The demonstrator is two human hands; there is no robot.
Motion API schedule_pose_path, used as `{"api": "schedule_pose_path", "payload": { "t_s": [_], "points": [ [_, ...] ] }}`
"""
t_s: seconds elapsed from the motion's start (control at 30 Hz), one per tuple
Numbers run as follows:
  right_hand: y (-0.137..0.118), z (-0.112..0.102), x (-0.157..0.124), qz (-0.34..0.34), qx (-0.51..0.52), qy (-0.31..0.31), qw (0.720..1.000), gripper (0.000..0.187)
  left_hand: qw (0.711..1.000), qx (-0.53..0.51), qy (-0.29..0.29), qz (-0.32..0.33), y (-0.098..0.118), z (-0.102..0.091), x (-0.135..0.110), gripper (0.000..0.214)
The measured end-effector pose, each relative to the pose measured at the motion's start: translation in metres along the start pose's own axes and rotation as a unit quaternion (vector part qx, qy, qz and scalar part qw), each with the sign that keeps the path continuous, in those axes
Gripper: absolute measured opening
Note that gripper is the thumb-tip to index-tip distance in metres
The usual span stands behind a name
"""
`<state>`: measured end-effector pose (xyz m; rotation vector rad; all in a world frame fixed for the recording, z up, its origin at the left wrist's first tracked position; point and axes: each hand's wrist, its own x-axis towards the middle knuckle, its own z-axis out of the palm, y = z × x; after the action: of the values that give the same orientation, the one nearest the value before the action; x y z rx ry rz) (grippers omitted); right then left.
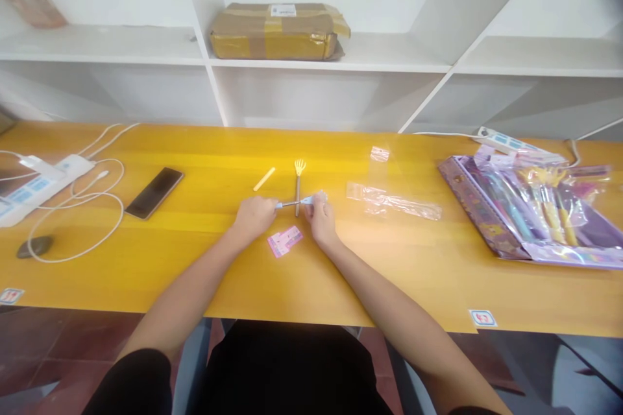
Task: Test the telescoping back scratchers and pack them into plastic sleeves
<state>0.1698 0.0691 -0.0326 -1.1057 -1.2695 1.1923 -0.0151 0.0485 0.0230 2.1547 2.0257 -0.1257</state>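
Note:
Between my two hands, low over the table, is a light blue back scratcher with a thin metal rod, held crosswise. My left hand is closed round its left end. My right hand grips the right end, where a pale blue head sticks out past the fingers. Under the rod lies a second back scratcher, with a yellow hand-shaped head pointing away from me. A short yellow stick lies to its left. Small pink printed cards rest nearer me, between my forearms.
Clear plastic bags lie right of my hands. Further right, a purple box holds several bagged back scratchers. On the left are a phone, a white power strip, cables and a dark mouse. A taped carton sits on the shelf.

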Motion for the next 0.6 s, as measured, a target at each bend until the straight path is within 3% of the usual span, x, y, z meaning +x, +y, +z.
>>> {"api": "schedule_pose_path", "payload": {
  "t_s": [0.4, 0.6],
  "points": [
    [0.000, -0.004, 0.005, 0.007, -0.016, 0.003, 1.000, 0.073, 1.000, 0.014, 0.008, -0.005, -0.004, -0.001, 0.003, 0.034],
    [-0.016, -0.021, 0.031, -0.011, -0.055, -0.007, 0.998, 0.072, 0.999, 0.028, 0.004, -0.018, -0.007, -0.012, 0.013, 0.040]
  ]
}}
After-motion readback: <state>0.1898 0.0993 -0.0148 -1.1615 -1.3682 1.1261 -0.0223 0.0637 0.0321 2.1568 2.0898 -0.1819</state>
